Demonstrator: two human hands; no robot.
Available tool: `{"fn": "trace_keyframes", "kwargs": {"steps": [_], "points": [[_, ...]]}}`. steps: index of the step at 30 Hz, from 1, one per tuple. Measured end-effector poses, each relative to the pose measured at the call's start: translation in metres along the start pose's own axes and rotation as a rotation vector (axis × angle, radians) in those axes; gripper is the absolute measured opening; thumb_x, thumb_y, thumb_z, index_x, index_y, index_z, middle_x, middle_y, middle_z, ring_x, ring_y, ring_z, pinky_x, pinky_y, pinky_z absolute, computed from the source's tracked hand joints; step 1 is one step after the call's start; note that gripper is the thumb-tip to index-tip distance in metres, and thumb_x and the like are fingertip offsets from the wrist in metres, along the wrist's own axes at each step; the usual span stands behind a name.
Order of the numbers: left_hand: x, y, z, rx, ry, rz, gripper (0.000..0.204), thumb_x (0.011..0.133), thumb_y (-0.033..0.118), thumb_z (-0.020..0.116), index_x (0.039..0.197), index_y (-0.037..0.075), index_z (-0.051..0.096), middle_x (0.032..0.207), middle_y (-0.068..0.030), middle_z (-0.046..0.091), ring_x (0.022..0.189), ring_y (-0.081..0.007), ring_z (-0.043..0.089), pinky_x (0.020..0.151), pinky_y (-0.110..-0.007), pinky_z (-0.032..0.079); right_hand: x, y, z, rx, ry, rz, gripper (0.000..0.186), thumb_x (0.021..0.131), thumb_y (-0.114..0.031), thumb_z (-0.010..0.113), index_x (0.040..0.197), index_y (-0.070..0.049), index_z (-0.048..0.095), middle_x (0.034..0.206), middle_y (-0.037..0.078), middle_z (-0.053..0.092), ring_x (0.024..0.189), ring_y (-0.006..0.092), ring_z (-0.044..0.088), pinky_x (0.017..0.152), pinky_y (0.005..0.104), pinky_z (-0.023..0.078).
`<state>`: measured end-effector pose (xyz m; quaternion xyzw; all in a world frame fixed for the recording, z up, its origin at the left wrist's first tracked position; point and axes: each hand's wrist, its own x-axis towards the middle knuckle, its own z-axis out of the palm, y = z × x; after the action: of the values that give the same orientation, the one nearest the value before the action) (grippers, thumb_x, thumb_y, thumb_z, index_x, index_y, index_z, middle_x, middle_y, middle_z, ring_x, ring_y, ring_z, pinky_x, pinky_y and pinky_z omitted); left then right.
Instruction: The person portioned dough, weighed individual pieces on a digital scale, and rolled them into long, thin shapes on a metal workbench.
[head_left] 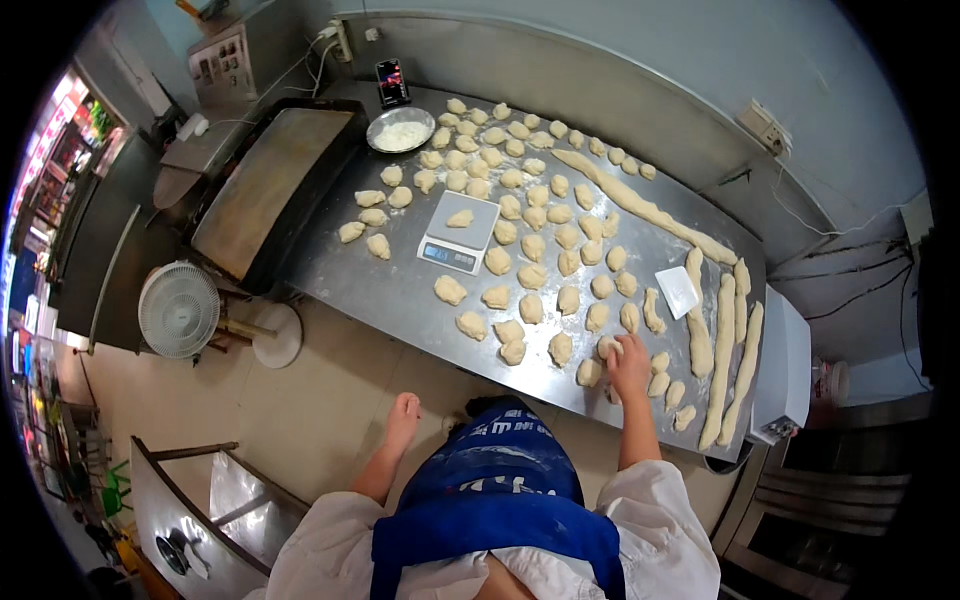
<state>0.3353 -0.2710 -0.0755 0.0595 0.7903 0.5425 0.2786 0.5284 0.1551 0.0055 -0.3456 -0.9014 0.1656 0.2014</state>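
My right hand [628, 368] reaches over the near edge of the steel table, its fingers closed on a lump of dough [607, 346]. More pale dough lumps [561, 348] lie around it, floured and uneven. My left hand [403, 420] hangs in front of the table edge with its fingers curled together, and nothing shows in it. A digital scale [458, 232] bears one dough piece [460, 218]. Long dough ropes [720, 365] stretch along the table's right end, and another rope [645, 207] runs diagonally behind. Beside them lies a white scraper [677, 291].
A metal bowl of flour [400, 130] and a propped phone [392, 82] stand at the back left. A flat griddle [275, 190] adjoins the table on the left. Below it is a white fan [179, 309]. A wall socket [764, 124] is at the back right.
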Motion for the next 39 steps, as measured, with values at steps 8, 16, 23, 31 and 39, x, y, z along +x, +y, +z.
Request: {"fn": "trace_keyframes", "kwargs": {"steps": [8, 16, 23, 31, 39], "points": [[-0.02, 0.049, 0.047, 0.216, 0.054, 0.14, 0.031, 0.103, 0.027, 0.044, 0.094, -0.001, 0.054, 0.075, -0.0094, 0.055, 0.069, -0.0187, 0.052, 0.067, -0.036, 0.045, 0.044, 0.09, -0.035, -0.042, 0.053, -0.042, 0.026, 0.082, -0.01, 0.067, 0.107, -0.006, 0.063, 0.105, 0.016, 0.061, 0.1, 0.0375, 0.059, 0.087, 0.0445, 0.049], [-0.003, 0.121, 0.193, -0.074, -0.085, -0.007, 0.029, 0.098, 0.022, 0.058, 0.088, -0.003, 0.068, 0.069, -0.0016, 0.062, 0.066, -0.0106, 0.056, 0.063, -0.027, 0.047, 0.124, 0.213, -0.043, -0.214, -0.213, -0.234, 0.043, 0.087, -0.009, 0.052, 0.13, -0.011, 0.057, 0.141, 0.023, 0.049, 0.13, 0.0371, 0.047, 0.108, 0.0488, 0.037], [-0.006, 0.224, 0.352, 0.154, -0.432, 0.092, 0.012, 0.085, 0.011, 0.076, 0.091, 0.001, 0.074, 0.08, -0.0013, 0.071, 0.07, -0.0052, 0.061, 0.065, -0.022, 0.05, 0.154, 0.25, -0.031, -0.318, -0.367, -0.422, 0.04, 0.093, -0.018, 0.046, 0.133, -0.011, 0.052, 0.143, 0.026, 0.043, 0.135, 0.0373, 0.042, 0.113, 0.0549, 0.029], [0.017, 0.217, 0.413, 0.201, -0.478, -0.033, 0.021, 0.093, 0.017, 0.068, 0.107, 0.002, 0.068, 0.091, -0.0025, 0.071, 0.079, -0.0065, 0.061, 0.071, -0.023, 0.049, 0.18, 0.283, -0.028, -0.239, -0.3, -0.664, 0.038, 0.091, -0.023, 0.051, 0.126, -0.01, 0.059, 0.133, 0.023, 0.052, 0.125, 0.0384, 0.05, 0.098, 0.0514, 0.042], [0.063, 0.302, 0.499, -0.273, -0.439, -0.392, 0.046, 0.099, 0.025, 0.061, 0.136, 0.003, 0.047, 0.116, -0.006, 0.062, 0.096, -0.0153, 0.064, 0.076, -0.027, 0.053, 0.214, 0.239, -0.118, 0.544, -0.456, -0.099, 0.028, 0.095, -0.027, 0.058, 0.107, -0.002, 0.06, 0.081, 0.025, 0.064, 0.077, 0.0353, 0.066, 0.066, 0.0436, 0.051]]}}
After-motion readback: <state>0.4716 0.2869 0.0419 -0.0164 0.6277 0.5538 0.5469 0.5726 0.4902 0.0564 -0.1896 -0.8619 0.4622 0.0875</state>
